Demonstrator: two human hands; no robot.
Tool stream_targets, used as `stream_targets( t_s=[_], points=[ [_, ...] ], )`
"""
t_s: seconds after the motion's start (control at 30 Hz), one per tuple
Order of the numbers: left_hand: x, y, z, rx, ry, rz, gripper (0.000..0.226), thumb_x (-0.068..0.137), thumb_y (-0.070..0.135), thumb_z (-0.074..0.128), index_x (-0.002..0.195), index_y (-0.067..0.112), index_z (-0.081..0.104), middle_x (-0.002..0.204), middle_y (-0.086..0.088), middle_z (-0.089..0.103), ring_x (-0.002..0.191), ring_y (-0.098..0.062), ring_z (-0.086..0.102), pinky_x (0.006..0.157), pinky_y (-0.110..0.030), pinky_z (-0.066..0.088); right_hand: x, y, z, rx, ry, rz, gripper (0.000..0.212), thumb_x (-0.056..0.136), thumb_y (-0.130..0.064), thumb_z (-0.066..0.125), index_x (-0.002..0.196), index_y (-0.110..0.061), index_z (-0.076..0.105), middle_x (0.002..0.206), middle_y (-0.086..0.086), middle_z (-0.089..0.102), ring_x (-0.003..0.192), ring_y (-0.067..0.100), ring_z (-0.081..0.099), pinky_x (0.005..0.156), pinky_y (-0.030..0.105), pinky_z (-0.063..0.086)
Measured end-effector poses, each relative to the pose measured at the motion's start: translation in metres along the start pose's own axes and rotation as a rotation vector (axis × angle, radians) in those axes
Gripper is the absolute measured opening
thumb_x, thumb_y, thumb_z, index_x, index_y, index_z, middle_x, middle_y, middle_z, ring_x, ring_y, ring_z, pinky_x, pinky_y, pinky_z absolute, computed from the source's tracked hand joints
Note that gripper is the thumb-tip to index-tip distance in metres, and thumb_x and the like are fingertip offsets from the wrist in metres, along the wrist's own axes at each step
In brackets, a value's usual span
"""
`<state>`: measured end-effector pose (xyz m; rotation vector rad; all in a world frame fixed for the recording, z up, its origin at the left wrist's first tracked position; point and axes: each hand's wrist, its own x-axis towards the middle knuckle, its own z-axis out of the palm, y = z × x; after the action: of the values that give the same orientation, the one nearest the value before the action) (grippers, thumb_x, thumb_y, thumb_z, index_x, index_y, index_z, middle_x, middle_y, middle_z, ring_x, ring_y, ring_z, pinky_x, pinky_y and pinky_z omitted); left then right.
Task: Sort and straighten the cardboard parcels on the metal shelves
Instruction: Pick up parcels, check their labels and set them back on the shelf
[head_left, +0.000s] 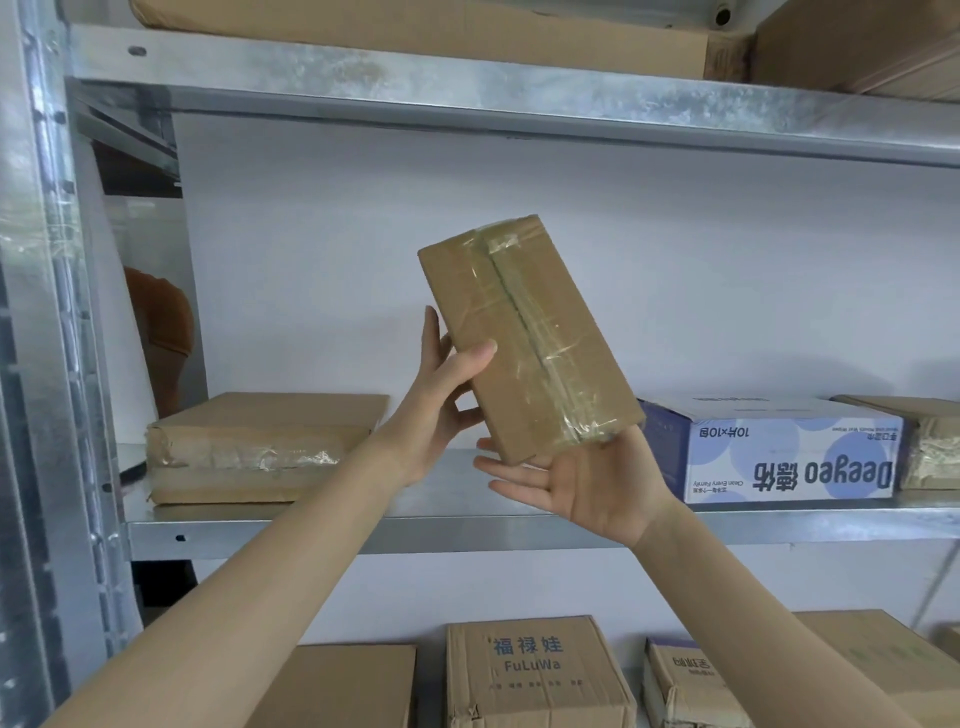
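The left hand (441, 395) grips a cardboard parcel (524, 338) by its left long edge, with the thumb pressed flat on the front face and the fingers wrapped behind. The right hand (587, 483) lies palm up under the lower end, fingers straight and spread, and the bottom corner rests on it.

The parcel is held in the air in front of the middle shelf (363, 519), not touching it. Its long axis stands near upright but tilted, with the top end leaning up and left and the bottom end down and right. 1 strip of clear tape runs along that axis down the middle seam, and the broad face is turned toward the camera. It bears no writing.

On the shelf behind, to the left, a flat taped parcel (260, 447) lies on its broad side. To the right is a white and blue box (789, 457) printed "Deeyeo" and "10片×10包", both upside down, and beside it a brown parcel (930, 447) cut by the frame edge.

On the level below stands a carton (535, 670) marked "福禄娃 FuLuWa". Right of it is a smaller box (685, 686) whose purple print seems inverted and is too blurred to read.
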<state>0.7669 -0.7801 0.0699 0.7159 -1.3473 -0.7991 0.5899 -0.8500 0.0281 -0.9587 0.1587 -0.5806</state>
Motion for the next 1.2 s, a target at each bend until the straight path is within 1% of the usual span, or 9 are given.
stream_targets(
  t_s=[0.17,0.3,0.47,0.57,0.7,0.87,1.0,1.1,1.2],
  points=[
    [0.004,0.012,-0.009,0.184,0.102,-0.074,0.121,0.059,0.062,0.078,0.15,0.041,0.001,0.154,0.011,0.027,0.13,-0.009,0.045,0.103,-0.044,0.044,-0.002,-0.003,0.007,0.002,0.073,-0.219,0.066,0.093,-0.058,0.043,0.144,-0.016,0.046,0.141,0.019,0.052,0.121,0.042,0.056,0.107,0.052,0.041],
    [0.001,0.016,-0.01,0.303,0.325,-0.03,0.081,0.081,0.05,0.066,0.147,0.033,0.022,0.15,0.007,0.032,0.12,-0.009,0.048,0.1,-0.036,0.047,-0.006,-0.014,0.006,-0.062,0.132,-0.392,0.055,0.088,-0.041,0.06,0.137,-0.018,0.053,0.138,0.01,0.057,0.126,0.039,0.053,0.106,0.055,0.041],
    [0.001,0.009,-0.01,0.243,0.102,-0.116,0.108,0.067,0.067,0.07,0.151,0.032,0.013,0.136,0.013,0.053,0.124,-0.013,0.053,0.102,-0.046,0.046,-0.006,-0.019,-0.001,-0.336,0.15,-0.436,0.05,0.089,-0.027,0.062,0.135,-0.01,0.055,0.139,0.009,0.057,0.135,0.03,0.046,0.107,0.045,0.042],
    [-0.001,0.004,-0.011,0.266,0.056,-0.077,0.072,0.069,0.054,0.072,0.134,0.041,0.044,0.129,0.014,0.06,0.115,-0.007,0.06,0.098,-0.044,0.049,-0.007,-0.016,-0.003,-0.455,0.109,-0.449,0.059,0.084,-0.025,0.067,0.137,-0.006,0.051,0.139,0.013,0.056,0.136,0.033,0.043,0.115,0.049,0.033],
    [-0.004,0.0,-0.013,0.226,0.069,-0.021,0.059,0.073,0.042,0.071,0.129,0.036,0.051,0.125,0.01,0.063,0.108,-0.006,0.064,0.092,-0.04,0.054,-0.012,-0.015,0.0,-0.526,0.063,-0.455,0.053,0.087,-0.017,0.06,0.138,-0.008,0.049,0.138,0.012,0.057,0.131,0.03,0.049,0.111,0.044,0.038],
    [-0.007,0.0,-0.014,0.213,0.092,-0.02,0.07,0.064,0.046,0.075,0.129,0.034,0.051,0.123,0.007,0.064,0.107,-0.008,0.065,0.091,-0.042,0.054,-0.015,-0.018,0.0,-0.487,0.128,-0.34,0.085,0.071,-0.046,0.08,0.144,-0.022,0.043,0.146,0.009,0.05,0.128,0.028,0.052,0.105,0.045,0.046],
    [-0.008,-0.001,-0.013,0.217,0.113,-0.029,0.092,0.073,0.034,0.079,0.146,0.04,0.024,0.132,0.009,0.056,0.105,-0.004,0.065,0.097,-0.042,0.051,-0.019,-0.017,0.002,-0.349,0.113,-0.126,0.084,0.074,-0.079,0.048,0.135,-0.022,0.058,0.136,0.012,0.059,0.122,0.042,0.056,0.104,0.056,0.043],
    [-0.01,0.001,-0.013,0.354,0.076,-0.008,0.113,0.079,0.029,0.073,0.145,0.047,-0.016,0.15,0.012,0.036,0.119,-0.002,0.055,0.106,-0.038,0.041,-0.023,-0.018,0.003,-0.279,0.085,-0.132,0.069,0.09,-0.068,0.032,0.134,-0.022,0.059,0.134,0.01,0.061,0.12,0.034,0.06,0.1,0.05,0.049],
    [-0.007,0.005,-0.016,0.482,0.064,0.102,0.107,0.08,0.019,0.076,0.144,0.051,-0.003,0.153,0.014,0.025,0.135,-0.01,0.038,0.11,-0.038,0.033,-0.021,-0.022,-0.004,-0.305,0.145,-0.223,0.054,0.096,-0.046,0.048,0.142,-0.017,0.048,0.14,0.011,0.055,0.124,0.032,0.057,0.087,0.047,0.056]
  ],
)
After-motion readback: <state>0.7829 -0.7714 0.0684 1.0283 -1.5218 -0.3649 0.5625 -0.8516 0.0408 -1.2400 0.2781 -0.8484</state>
